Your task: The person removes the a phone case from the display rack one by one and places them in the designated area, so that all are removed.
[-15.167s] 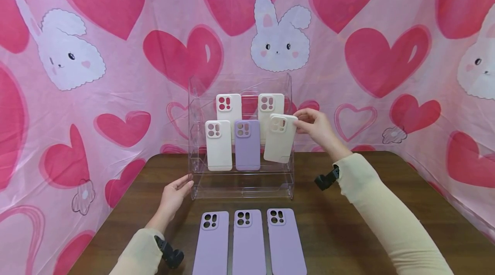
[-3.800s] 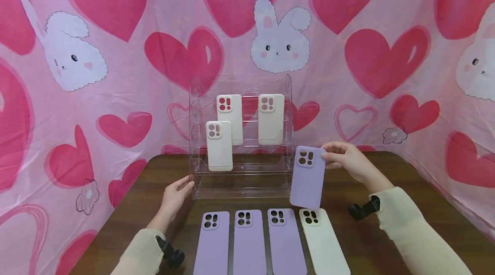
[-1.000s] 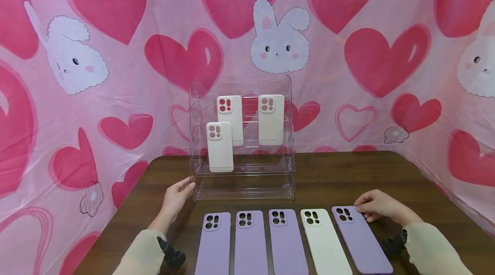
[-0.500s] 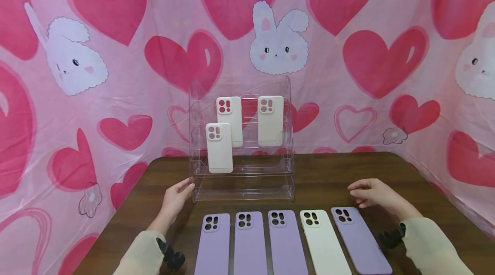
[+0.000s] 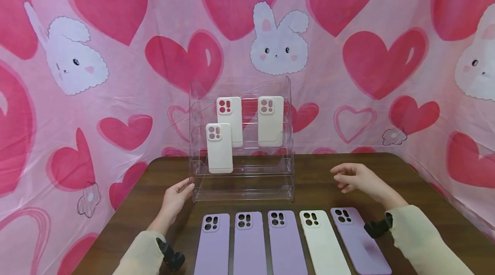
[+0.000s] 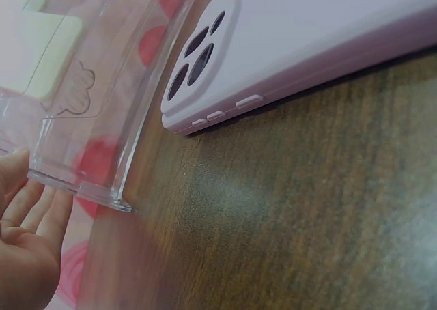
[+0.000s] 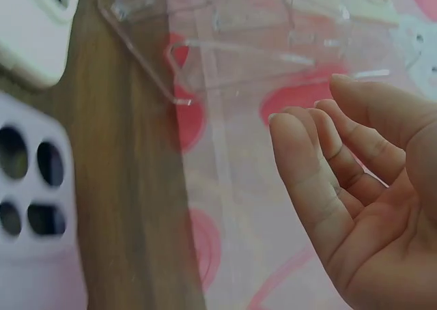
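A clear tiered display stand stands on the table. My left hand pinches its lower left side edge, thumb on one face and fingers on the other in the left wrist view. The stand carries three white phone cases: one lower at left, two higher, at left and right. My right hand hovers over the table right of the stand, fingers loosely bent and holding nothing. Beneath its wrist a purple phone case lies at the right end of a row, beside a white phone case.
Three more purple phone cases continue the row leftward along the front of the brown wooden table. Gaps separate the cases. A pink cloth with hearts and rabbits hangs behind the table and at both sides.
From the stand's lower tier, a white case and then a purple one have come to the row's right end. My right hand has released the purple case and moved up-left. My left hand stays put.
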`<act>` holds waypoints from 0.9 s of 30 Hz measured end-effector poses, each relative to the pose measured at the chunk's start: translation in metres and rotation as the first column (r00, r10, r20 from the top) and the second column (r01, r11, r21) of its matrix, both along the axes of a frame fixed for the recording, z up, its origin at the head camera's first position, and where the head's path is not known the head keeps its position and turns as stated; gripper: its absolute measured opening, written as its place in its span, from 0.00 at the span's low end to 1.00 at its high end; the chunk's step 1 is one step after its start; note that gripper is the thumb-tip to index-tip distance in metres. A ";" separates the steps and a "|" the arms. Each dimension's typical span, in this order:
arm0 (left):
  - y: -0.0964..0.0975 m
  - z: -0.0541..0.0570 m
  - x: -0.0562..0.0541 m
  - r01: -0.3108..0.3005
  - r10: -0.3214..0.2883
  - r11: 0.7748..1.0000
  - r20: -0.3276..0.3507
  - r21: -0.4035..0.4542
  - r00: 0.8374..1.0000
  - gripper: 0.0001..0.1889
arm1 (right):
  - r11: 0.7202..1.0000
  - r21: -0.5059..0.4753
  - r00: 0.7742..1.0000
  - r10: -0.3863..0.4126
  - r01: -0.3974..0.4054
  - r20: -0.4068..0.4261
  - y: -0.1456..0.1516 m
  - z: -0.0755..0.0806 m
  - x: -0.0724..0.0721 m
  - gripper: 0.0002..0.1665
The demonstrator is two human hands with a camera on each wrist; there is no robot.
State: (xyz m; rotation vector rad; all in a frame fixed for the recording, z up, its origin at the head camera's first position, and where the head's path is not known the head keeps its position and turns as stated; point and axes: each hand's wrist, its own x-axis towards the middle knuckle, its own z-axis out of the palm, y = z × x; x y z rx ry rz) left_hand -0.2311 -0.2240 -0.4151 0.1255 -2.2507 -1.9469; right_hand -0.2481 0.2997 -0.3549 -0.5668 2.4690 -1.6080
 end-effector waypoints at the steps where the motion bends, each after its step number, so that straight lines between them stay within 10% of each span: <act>1: 0.000 0.000 0.000 0.001 -0.001 1.000 0.001 -0.001 1.000 0.22 | 1.000 -0.005 1.000 0.006 -0.006 -0.003 -0.004 0.002 -0.001 0.24; 27: -0.002 -0.002 -0.002 0.005 -0.005 1.000 -0.004 -0.006 1.000 0.22 | 0.997 -0.005 0.988 0.078 -0.079 -0.134 -0.092 0.047 -0.024 0.24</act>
